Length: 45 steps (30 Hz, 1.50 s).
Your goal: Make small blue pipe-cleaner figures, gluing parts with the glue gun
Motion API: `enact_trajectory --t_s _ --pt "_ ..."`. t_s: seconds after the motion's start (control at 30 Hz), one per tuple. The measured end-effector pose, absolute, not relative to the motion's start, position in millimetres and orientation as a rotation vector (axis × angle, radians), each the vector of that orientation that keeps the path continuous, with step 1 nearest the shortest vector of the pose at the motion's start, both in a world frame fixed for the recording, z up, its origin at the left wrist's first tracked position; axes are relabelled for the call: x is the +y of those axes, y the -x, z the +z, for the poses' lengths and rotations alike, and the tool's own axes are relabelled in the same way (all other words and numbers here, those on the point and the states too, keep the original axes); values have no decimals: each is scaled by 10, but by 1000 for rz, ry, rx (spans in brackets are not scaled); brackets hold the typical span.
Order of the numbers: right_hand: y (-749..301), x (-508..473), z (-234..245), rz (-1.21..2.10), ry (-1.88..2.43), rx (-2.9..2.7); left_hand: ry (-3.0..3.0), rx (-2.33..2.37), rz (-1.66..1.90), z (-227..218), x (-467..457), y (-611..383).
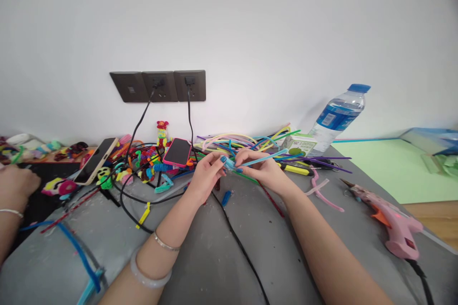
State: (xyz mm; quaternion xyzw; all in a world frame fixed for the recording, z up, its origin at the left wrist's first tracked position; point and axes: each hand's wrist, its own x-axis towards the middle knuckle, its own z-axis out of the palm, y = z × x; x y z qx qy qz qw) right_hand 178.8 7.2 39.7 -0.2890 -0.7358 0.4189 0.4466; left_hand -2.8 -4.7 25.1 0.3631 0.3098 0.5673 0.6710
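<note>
Light-blue fuzzy stem held up over mid table, btwn both hands; left hand pinched closed on its bunched end, thumb + fingertips; right hand also closed in a pinch, right up beside the left, on same piece; state so far, my read: part-worked, bunched bit looks folded or coiled (exact shape hidden by fingers, can't tell), while a long straight length sticks out past right hand, so that part looks not yet shaped; join btwn the two not clear; nearby, short dark-blue piece lies loose on table just below hands; big pile of colored stems behind, apparently unworked; small red-and-yellow figure upright by wall looks complete, w/ other colorful shaped pieces around; pink glue gun lies far right, no hand on it; another person's hand at far left edge, well apart
</note>
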Motion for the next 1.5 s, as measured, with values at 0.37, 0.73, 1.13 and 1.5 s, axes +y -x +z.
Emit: enact_trajectory --t_s 0.37,0.73,1.13,1.5 --pt "-1787 82 353 984 755 -1810 -750 662 1279 240 -35 29" --pt "-1756 78 336 963 772 -1834 -743 689 1329 267 -66 27" --pt "-1711 41 376 992 755 -1826 -732 745 1349 298 -71 21" --pt "-1735 40 393 884 696 -1914 -705 837 1304 289 -55 31"
